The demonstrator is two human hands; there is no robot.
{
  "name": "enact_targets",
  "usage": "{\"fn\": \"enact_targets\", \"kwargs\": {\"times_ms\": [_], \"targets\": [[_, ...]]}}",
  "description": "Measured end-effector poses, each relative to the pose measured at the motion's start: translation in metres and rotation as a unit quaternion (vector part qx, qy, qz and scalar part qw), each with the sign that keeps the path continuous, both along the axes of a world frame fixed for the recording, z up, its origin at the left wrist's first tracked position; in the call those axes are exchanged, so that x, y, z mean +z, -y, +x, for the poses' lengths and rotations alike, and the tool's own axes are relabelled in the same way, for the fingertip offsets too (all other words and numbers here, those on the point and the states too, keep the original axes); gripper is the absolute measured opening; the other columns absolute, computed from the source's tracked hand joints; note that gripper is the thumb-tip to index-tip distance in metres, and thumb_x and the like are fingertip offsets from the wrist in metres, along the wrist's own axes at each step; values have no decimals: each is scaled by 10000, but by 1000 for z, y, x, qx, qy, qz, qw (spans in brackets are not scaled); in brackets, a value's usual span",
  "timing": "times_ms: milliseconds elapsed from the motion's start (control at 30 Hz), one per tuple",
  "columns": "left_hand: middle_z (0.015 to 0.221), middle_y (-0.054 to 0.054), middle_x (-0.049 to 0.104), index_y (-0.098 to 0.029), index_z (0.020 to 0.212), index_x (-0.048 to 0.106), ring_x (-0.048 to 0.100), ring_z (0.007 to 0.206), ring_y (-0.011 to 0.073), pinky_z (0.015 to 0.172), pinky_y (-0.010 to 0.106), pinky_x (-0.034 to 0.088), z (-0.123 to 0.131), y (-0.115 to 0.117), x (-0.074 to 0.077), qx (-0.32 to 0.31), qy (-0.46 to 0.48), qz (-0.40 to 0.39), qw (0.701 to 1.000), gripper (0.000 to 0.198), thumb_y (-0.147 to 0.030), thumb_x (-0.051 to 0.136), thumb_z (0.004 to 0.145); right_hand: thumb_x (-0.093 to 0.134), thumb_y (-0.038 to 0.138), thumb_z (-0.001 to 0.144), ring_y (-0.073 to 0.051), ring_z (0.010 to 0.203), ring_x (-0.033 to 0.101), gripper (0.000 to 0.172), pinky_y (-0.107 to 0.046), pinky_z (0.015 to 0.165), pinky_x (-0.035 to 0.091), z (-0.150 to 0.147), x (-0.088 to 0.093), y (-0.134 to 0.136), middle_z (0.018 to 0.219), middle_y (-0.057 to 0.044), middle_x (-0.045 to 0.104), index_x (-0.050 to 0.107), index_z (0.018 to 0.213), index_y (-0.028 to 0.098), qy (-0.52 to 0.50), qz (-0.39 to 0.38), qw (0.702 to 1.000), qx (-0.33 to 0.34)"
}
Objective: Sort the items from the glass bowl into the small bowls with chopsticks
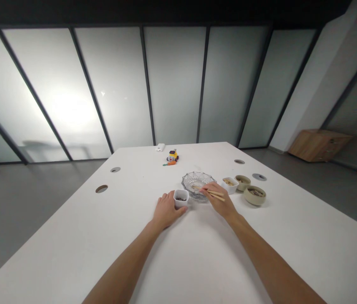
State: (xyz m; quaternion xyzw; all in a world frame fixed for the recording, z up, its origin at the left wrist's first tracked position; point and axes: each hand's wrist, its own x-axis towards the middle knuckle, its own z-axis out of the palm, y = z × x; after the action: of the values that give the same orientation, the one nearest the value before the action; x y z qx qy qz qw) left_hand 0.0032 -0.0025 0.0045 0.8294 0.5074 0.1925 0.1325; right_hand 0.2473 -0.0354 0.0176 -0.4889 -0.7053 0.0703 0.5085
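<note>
My left hand (166, 208) is wrapped round a small white square bowl (181, 203) with dark bits in the bottom. A pair of wooden chopsticks (216, 195) is held in my right hand (221, 198), fingers closed on them. Their tips point left over a clear cut-glass bowl (199, 177), just beyond my hands. Whether the tips pinch anything is too small to tell. Right of my right hand stands another white square bowl (231, 187) with pale yellowish pieces. Beside it are two beige round bowls, a farther one (243, 185) and a nearer one (254, 199) holding dark elongated pieces.
Farther back on the white table (118, 245) sit a yellow toy vehicle (172, 156), an orange toy carrot (171, 163) and a white box-like object (160, 147). Round cable holes (101, 188) are cut near the table's sides. A wooden cabinet (319, 145) stands on the floor at right.
</note>
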Motion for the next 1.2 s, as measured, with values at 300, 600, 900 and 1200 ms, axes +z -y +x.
{"fn": "enact_targets", "kwargs": {"times_ms": [300,600,900,1200], "targets": [[1245,101,706,-236,1229,563,614,1190,322,988,412,448,-1,0,1,-1,-7,-5,1000,496,-565,673,874,588,563,988,-227,814,691,392,-376,780,584,-3,3,1,883,-64,748,749,842,237,-21,0,1000,-11],[1226,109,705,-235,1224,570,617,1187,335,964,412,448,0,0,0,-2,2,4,1000,490,-550,675,864,595,584,976,-247,791,706,408,-401,769,585,-5,23,8,812,-69,746,739,807,242,-79,64,989,-107],[1202,106,708,-224,1225,564,618,1156,329,965,421,452,0,2,3,1,-1,-2,1000,482,-540,652,872,569,633,974,-250,740,688,448,-397,696,541,15,31,14,772,-65,727,703,790,247,-32,64,989,-129],[1218,107,714,-223,1231,568,615,1181,330,970,415,447,0,0,2,-1,-1,-2,1000,491,-546,654,872,429,729,994,-248,748,664,601,-413,765,514,36,15,1,764,-65,713,689,754,244,76,62,986,-131]]}}
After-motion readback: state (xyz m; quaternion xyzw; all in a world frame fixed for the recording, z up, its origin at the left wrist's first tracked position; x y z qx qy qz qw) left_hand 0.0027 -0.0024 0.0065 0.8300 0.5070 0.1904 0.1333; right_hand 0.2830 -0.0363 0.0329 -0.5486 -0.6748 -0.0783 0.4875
